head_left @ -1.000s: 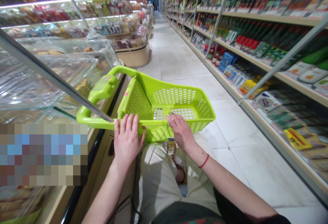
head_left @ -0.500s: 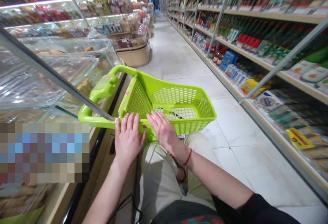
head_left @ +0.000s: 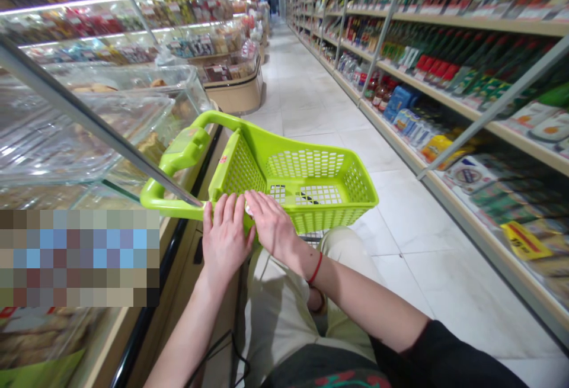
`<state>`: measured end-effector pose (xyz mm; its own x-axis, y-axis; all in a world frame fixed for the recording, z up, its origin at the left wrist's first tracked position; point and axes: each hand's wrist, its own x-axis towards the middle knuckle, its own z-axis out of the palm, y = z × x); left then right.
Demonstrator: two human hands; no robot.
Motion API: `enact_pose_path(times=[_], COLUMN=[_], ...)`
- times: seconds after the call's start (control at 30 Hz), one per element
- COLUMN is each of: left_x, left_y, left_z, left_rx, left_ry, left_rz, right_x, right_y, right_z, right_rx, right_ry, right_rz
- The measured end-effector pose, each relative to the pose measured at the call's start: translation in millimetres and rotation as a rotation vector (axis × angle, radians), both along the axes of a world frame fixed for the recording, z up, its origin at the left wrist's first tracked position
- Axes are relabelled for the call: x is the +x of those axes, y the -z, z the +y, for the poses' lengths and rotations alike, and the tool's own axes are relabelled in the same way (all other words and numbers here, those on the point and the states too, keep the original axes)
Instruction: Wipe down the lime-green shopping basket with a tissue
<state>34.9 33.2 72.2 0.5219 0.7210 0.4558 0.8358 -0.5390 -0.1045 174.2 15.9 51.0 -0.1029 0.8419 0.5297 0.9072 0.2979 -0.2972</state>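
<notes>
A bright green plastic shopping cart (head_left: 311, 207) stands sideways in front of me, its mesh basket on the right and its looped handle on the left. My left hand (head_left: 226, 228) lies over the cart's near rim, fingers stretched forward and the thumb apart. Right beside it, my right hand (head_left: 273, 225) has its fingers bent and pressed together, their tips close to the left index finger. Something small and white shows at the right fingertips, too small to name. A red cord bracelet (head_left: 315, 268) circles the right wrist.
Left of the cart is a display counter with clear lids (head_left: 111, 133), and a slanting metal bar (head_left: 111, 133) crosses in front of it. Shelves of bottles and packets (head_left: 444, 74) line the right side. A tiled aisle (head_left: 306, 98) runs ahead between them.
My right hand has moved left, from just apart to close against my left hand's fingers. The left hand stays on the rim. The view has shifted slightly.
</notes>
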Motion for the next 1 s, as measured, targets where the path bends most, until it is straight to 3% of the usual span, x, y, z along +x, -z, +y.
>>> enact_pose_path(times=[0.23,0.4,0.77,1.0], left_x=[-0.2,0.5,-1.7,-1.6], left_y=[0.1,-0.8,-0.1,-0.4], left_z=[-0.1,-0.8,1.2,0.7], left_rx=[-0.006,-0.007,-0.003,-0.004], left_ry=[0.005,-0.012,0.002,-0.005], left_rz=[-0.015,0.007,0.005,0.013], right_x=[9.9,26.4,-6.3,24.5], right_y=[6.0,12.5,0.3,17.3], right_z=[-3.2,-11.7,-0.7,-12.1], right_rx=[-0.005,-0.08,0.024,-0.053], right_ry=[-0.006,0.08,0.015,0.056], right_rz=[-0.03,0.003,-0.031,-0.043])
